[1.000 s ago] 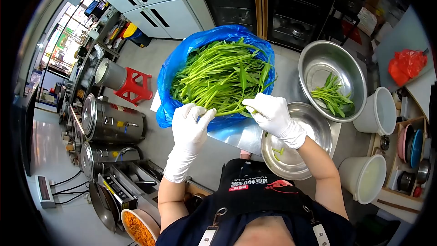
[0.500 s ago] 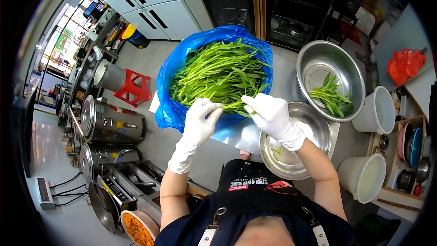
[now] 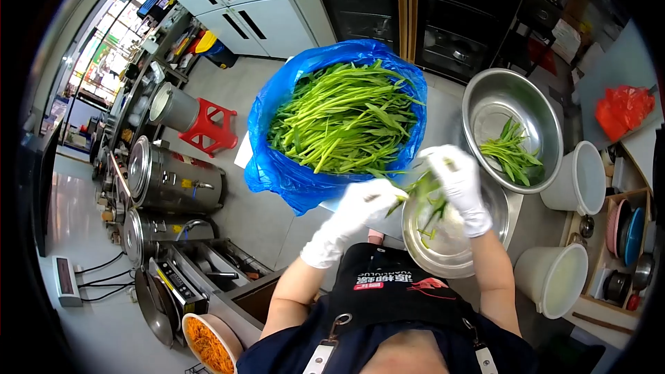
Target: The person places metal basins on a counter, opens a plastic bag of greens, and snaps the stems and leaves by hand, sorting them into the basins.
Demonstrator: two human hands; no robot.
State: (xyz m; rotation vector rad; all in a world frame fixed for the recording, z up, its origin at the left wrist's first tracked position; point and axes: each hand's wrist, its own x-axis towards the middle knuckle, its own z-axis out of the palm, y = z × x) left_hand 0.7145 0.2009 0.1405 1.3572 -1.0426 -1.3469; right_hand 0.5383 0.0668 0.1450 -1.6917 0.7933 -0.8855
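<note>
Pinching a short green stem (image 3: pixel 401 195) in the white-gloved left hand (image 3: pixel 368 202), near the crinkled blue plastic bag (image 3: pixel 280 183) full of leafy green stems (image 3: pixel 346 121). Holding blurred green sprigs (image 3: pixel 429 197) with the white-gloved right hand (image 3: pixel 456 179), above the shallow steel basin (image 3: pixel 493 208).

Single view, head-worn; looks forward and steeply down over wearer's chest. Wide field, curved, dark at corners. Apron (image 3: pixel 388 280) close, at 6 o'clock; bag (image 3: pixel 273 183) within arm's reach, slightly toward 12 from centre; fridge (image 3: pixel 239 10) farther off, at 11 o'clock
</note>
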